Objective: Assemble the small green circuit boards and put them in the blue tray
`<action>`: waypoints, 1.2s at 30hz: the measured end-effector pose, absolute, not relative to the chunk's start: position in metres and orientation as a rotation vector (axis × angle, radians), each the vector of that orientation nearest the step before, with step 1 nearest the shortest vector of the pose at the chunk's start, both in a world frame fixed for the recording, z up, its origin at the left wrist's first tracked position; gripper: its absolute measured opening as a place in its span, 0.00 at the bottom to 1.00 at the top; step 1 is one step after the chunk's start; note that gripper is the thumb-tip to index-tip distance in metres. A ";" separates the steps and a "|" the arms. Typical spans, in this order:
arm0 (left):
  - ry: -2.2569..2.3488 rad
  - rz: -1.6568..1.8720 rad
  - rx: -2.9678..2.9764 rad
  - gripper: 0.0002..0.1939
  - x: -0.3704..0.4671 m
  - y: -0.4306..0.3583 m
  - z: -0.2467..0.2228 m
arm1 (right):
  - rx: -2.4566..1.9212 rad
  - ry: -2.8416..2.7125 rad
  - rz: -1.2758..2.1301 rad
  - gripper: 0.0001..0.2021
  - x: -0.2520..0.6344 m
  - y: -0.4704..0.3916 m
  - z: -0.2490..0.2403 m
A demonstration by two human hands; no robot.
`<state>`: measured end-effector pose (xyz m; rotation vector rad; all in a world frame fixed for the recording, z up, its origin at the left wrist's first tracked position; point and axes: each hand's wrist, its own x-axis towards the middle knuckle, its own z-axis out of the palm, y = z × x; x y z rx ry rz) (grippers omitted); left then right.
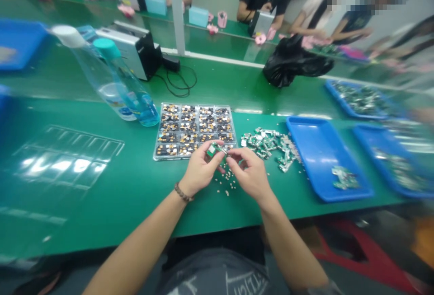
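Between thumb and fingers, my left hand (200, 168) grips a small green circuit board (212, 150) with metal parts on it. My right hand (249, 170) has thumb and forefinger pinched together at the board's right end; what is between those fingertips is too small to make out. Just behind my hands lies a clear compartment tray (195, 128) filled with small black, orange and white parts. To its right is a loose pile of green circuit boards (267, 143). Tiny pale bits (226, 182) are scattered on the green table below my hands.
At right stands a blue tray (312, 150) with a few boards in one end, beside more blue trays (389, 159) of boards. Bottles (135, 100), a grey box-shaped device (132, 46) and a black bag (285, 62) stand behind. A clear lid-like tray (64, 164) lies left. Other people sit opposite.
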<state>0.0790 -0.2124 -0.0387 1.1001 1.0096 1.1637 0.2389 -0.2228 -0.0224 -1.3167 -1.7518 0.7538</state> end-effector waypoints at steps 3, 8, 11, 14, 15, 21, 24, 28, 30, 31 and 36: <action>1.002 1.130 1.065 0.21 0.080 -0.212 -0.040 | -1.315 -1.701 0.913 0.10 0.238 -0.223 -0.030; 1.109 1.198 1.139 0.16 0.080 -0.209 -0.046 | -1.289 -1.445 1.356 0.15 0.247 -0.225 -0.046; 1.129 1.174 1.170 0.16 0.081 -0.209 -0.049 | -1.348 -1.383 1.264 0.14 0.256 -0.224 -0.048; 1.173 1.084 1.312 0.16 0.082 -0.212 -0.049 | -1.326 -1.324 1.101 0.13 0.265 -0.220 -0.040; 1.178 1.054 1.382 0.16 0.082 -0.213 -0.048 | -1.294 -1.337 1.069 0.13 0.267 -0.218 -0.037; 1.185 1.039 1.425 0.13 0.078 -0.213 -0.042 | -1.314 -1.712 0.904 0.08 0.259 -0.215 -0.027; 1.193 0.998 1.305 0.15 0.077 -0.211 -0.043 | -1.313 -1.707 0.848 0.06 0.250 -0.226 -0.029; 1.060 0.927 1.073 0.22 0.082 -0.212 -0.045 | -1.276 -1.708 0.876 0.05 0.253 -0.241 -0.029; 1.005 0.929 1.036 0.24 0.085 -0.216 -0.046 | -1.313 -1.706 0.929 0.06 0.262 -0.239 -0.028; 0.989 0.920 1.076 0.24 0.087 -0.218 -0.046 | -1.351 -1.678 0.914 0.06 0.267 -0.235 -0.027; 0.895 0.792 1.510 0.25 0.094 -0.232 -0.047 | -1.354 -1.808 0.641 0.07 0.266 -0.190 -0.017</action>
